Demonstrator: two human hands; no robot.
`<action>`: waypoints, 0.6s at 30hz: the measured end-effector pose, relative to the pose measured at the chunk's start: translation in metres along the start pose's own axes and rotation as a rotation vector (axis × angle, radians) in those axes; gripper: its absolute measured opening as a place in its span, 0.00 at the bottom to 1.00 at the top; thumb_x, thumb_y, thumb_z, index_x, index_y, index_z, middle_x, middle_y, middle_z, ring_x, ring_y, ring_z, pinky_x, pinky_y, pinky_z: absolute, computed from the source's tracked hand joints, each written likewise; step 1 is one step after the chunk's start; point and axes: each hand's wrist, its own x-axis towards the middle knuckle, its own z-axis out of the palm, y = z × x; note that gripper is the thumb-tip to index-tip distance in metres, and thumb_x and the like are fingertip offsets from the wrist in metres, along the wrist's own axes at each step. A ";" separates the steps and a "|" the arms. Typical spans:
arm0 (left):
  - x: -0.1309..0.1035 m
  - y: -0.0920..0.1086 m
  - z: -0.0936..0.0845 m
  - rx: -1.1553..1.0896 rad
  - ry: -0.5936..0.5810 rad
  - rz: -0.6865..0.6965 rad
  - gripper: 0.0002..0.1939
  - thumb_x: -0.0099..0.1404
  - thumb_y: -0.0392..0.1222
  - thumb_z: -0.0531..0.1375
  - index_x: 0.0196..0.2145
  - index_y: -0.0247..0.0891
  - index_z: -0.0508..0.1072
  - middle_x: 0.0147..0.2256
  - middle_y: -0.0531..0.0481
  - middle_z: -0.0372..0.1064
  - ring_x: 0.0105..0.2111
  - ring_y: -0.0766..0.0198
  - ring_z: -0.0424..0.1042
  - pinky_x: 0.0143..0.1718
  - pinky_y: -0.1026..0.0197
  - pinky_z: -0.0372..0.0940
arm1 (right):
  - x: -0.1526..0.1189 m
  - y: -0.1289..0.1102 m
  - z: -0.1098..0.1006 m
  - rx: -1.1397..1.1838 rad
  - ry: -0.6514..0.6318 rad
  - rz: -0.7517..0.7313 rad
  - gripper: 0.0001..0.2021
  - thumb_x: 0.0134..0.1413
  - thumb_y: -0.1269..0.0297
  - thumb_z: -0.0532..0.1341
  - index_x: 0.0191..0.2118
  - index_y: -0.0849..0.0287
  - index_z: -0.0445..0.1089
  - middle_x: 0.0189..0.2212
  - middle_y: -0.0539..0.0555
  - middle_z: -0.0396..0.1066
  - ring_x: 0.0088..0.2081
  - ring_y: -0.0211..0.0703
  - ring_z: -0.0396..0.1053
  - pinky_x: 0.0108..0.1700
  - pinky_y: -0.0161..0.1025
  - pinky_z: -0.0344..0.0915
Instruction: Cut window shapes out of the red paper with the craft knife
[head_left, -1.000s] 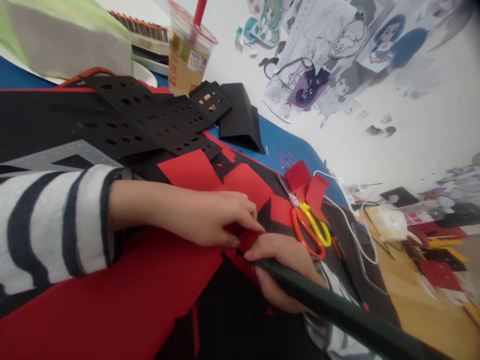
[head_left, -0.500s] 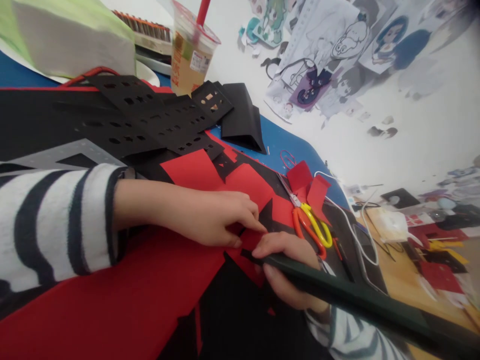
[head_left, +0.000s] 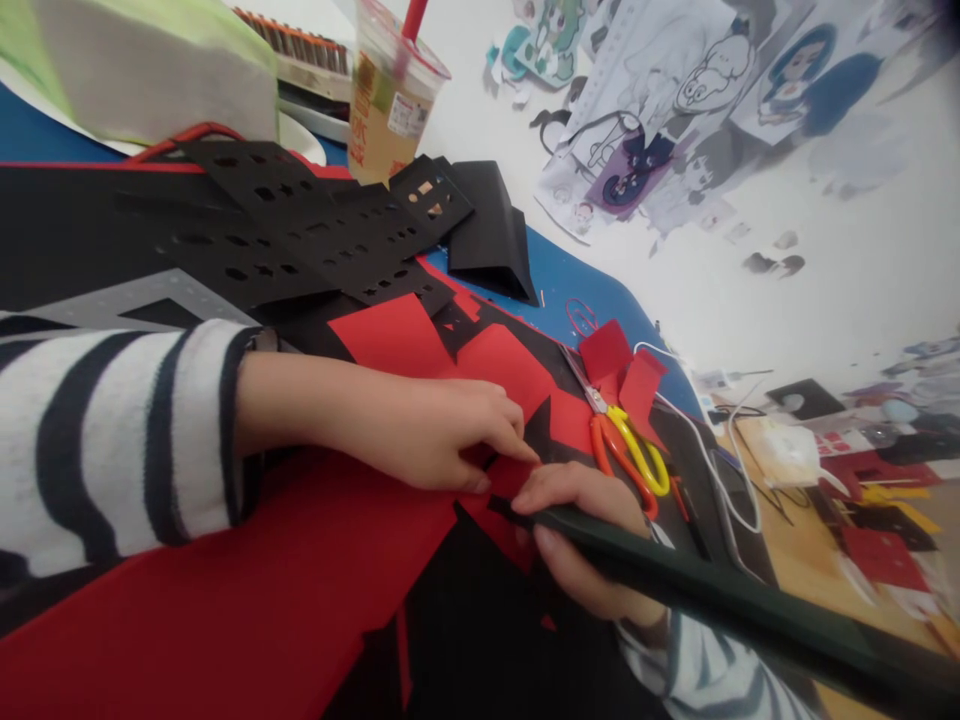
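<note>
My left hand (head_left: pixel 465 435) has its fingers curled, with thumb and index fingertips pressed on a small piece of red paper (head_left: pixel 511 478). Close by on the right, my right hand (head_left: pixel 592 535) is closed around a long dark green tool (head_left: pixel 705 585) with a narrow black tip. The tip points at the red piece by my left fingertips. I cannot make out the tool's exact kind. A large red sheet (head_left: pixel 247 620) lies under my left forearm, over black paper (head_left: pixel 480 630). Cut red pieces (head_left: pixel 502 365) lie just beyond my hands.
Scissors (head_left: pixel 626 445) with orange and yellow handles lie right of my hands. Black card strips with cut-out holes (head_left: pixel 300 235), a grey set square (head_left: pixel 187 290) and a folded black card (head_left: pixel 491 230) lie behind. A drink cup (head_left: pixel 390 110) stands at the back. A white cable (head_left: pixel 720 470) runs right.
The whole view has shifted slightly, so things appear a little further right. My hands, the tool and the red paper keep nearly the same places relative to each other.
</note>
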 end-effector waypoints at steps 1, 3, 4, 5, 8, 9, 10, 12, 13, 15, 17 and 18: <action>0.000 0.000 0.000 0.003 -0.002 -0.002 0.21 0.58 0.26 0.59 0.49 0.37 0.72 0.39 0.47 0.70 0.41 0.61 0.67 0.43 0.64 0.61 | 0.000 0.000 0.000 -0.004 0.002 -0.004 0.12 0.45 0.78 0.53 0.35 0.56 0.67 0.23 0.49 0.72 0.23 0.37 0.71 0.26 0.33 0.69; 0.000 0.000 0.000 0.004 0.003 -0.005 0.21 0.58 0.26 0.60 0.49 0.38 0.73 0.38 0.47 0.70 0.41 0.60 0.67 0.42 0.64 0.61 | -0.001 0.000 0.001 -0.016 0.004 -0.016 0.13 0.45 0.78 0.53 0.35 0.55 0.67 0.23 0.49 0.72 0.24 0.37 0.72 0.27 0.33 0.69; 0.000 0.000 0.001 0.001 0.007 -0.004 0.21 0.58 0.27 0.60 0.49 0.39 0.73 0.38 0.48 0.71 0.41 0.60 0.67 0.43 0.63 0.61 | -0.001 0.001 0.002 -0.026 0.002 -0.022 0.13 0.45 0.78 0.53 0.35 0.55 0.67 0.23 0.49 0.72 0.24 0.38 0.72 0.27 0.33 0.70; 0.000 -0.001 0.001 -0.002 0.011 -0.002 0.21 0.58 0.27 0.60 0.49 0.40 0.73 0.39 0.48 0.71 0.41 0.60 0.67 0.43 0.63 0.61 | -0.001 0.001 0.002 -0.037 -0.001 -0.032 0.13 0.45 0.78 0.53 0.36 0.55 0.67 0.23 0.49 0.72 0.24 0.38 0.72 0.28 0.34 0.70; 0.000 -0.001 0.001 0.004 0.014 -0.008 0.22 0.58 0.28 0.60 0.50 0.40 0.72 0.39 0.47 0.71 0.42 0.60 0.66 0.43 0.63 0.61 | -0.001 0.002 0.003 -0.083 -0.039 -0.085 0.15 0.45 0.79 0.53 0.37 0.54 0.66 0.23 0.48 0.72 0.25 0.38 0.72 0.33 0.34 0.72; 0.000 -0.001 0.001 0.008 0.011 -0.013 0.22 0.59 0.28 0.60 0.51 0.40 0.71 0.40 0.47 0.70 0.42 0.60 0.66 0.43 0.63 0.61 | -0.001 0.002 0.003 -0.097 -0.052 -0.101 0.15 0.45 0.79 0.53 0.37 0.54 0.66 0.22 0.48 0.72 0.25 0.39 0.72 0.33 0.34 0.72; 0.000 -0.001 0.001 0.010 0.008 -0.016 0.23 0.59 0.28 0.60 0.51 0.40 0.71 0.40 0.47 0.70 0.42 0.60 0.66 0.43 0.64 0.61 | -0.001 0.003 0.003 -0.105 -0.060 -0.108 0.14 0.45 0.78 0.53 0.37 0.54 0.66 0.22 0.48 0.72 0.25 0.39 0.73 0.33 0.34 0.72; 0.000 -0.001 0.000 0.006 0.004 -0.013 0.22 0.59 0.27 0.59 0.51 0.39 0.72 0.39 0.47 0.70 0.41 0.61 0.66 0.43 0.64 0.61 | -0.001 0.004 0.003 -0.100 -0.042 -0.093 0.14 0.45 0.78 0.53 0.37 0.55 0.66 0.24 0.49 0.73 0.26 0.39 0.73 0.32 0.34 0.71; 0.000 0.000 0.000 0.004 0.006 -0.009 0.22 0.58 0.26 0.59 0.50 0.39 0.72 0.39 0.47 0.70 0.41 0.61 0.66 0.43 0.64 0.61 | -0.001 0.004 0.003 -0.092 -0.026 -0.080 0.13 0.46 0.78 0.53 0.37 0.55 0.66 0.25 0.49 0.74 0.26 0.39 0.74 0.31 0.33 0.71; -0.001 0.000 0.000 0.002 0.021 -0.005 0.22 0.58 0.26 0.59 0.50 0.40 0.72 0.39 0.47 0.70 0.41 0.61 0.66 0.43 0.64 0.61 | -0.001 0.004 0.004 -0.087 0.002 -0.062 0.14 0.46 0.78 0.53 0.37 0.54 0.66 0.27 0.50 0.75 0.28 0.38 0.75 0.32 0.33 0.71; -0.001 0.000 0.000 0.000 0.039 -0.002 0.23 0.58 0.27 0.59 0.51 0.41 0.71 0.39 0.46 0.70 0.41 0.60 0.66 0.43 0.63 0.61 | -0.001 0.004 0.006 -0.101 0.008 -0.079 0.14 0.46 0.78 0.53 0.37 0.54 0.66 0.26 0.49 0.75 0.28 0.39 0.75 0.34 0.33 0.71; -0.002 0.000 0.000 -0.008 0.048 0.001 0.23 0.58 0.27 0.59 0.51 0.41 0.71 0.39 0.46 0.70 0.41 0.60 0.66 0.43 0.63 0.61 | -0.001 0.003 0.007 -0.114 0.003 -0.096 0.14 0.45 0.78 0.53 0.36 0.54 0.66 0.25 0.49 0.74 0.27 0.39 0.74 0.34 0.34 0.71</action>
